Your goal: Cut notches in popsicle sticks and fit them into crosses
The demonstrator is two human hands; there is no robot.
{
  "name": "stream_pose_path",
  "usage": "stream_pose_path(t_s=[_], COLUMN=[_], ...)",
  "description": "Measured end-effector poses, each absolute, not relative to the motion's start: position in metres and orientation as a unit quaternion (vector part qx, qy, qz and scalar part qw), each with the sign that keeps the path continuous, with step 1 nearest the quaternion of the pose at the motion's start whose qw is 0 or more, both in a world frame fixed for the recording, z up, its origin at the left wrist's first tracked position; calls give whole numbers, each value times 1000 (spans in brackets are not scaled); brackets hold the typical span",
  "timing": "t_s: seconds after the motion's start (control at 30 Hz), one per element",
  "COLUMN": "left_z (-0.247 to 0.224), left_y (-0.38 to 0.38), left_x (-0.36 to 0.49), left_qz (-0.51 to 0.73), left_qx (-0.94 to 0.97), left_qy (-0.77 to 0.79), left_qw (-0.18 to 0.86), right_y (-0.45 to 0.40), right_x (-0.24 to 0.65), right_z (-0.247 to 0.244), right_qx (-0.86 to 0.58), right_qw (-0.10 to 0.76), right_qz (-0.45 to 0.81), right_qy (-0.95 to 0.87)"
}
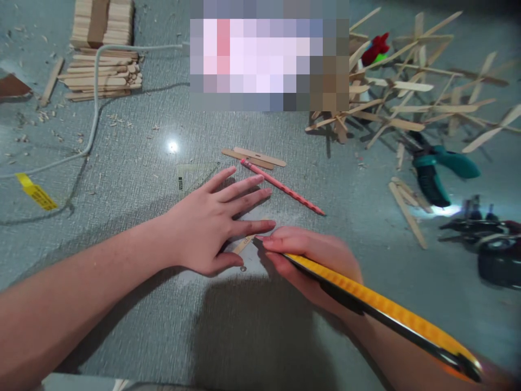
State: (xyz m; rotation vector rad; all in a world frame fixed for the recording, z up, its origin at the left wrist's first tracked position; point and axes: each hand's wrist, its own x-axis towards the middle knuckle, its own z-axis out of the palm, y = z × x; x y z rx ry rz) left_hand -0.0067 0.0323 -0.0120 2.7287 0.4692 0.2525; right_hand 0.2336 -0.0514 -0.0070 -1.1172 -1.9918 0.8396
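a textured grey table (154, 336) carries wooden sticks (103, 75), pliers (433, 165) and a pencil (285, 188).

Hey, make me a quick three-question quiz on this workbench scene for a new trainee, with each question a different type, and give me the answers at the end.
1. Multiple choice: what colour are the handles of the pliers?
A) Red
B) Teal
C) White

2. True or false: the left hand is gripping the pencil.

3. Fill in the blank: the yellow and black knife is held in the person's ____.

Key:
1. B
2. False; the fingers are spread, and the pencil lies by the fingertips.
3. right hand
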Motion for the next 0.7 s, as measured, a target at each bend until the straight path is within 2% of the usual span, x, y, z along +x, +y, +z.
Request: stream_pose_path(t_s=[0.7], left_z=[-5], left_y=[31], left_x=[-2], left_qz=[55], left_qx=[955], left_qy=[202], left_qw=[209], right_y=[-49], right_x=[225], right_z=[-3], right_qx=[-388], right_qw=[331], right_qz=[311], right_qy=[-802])
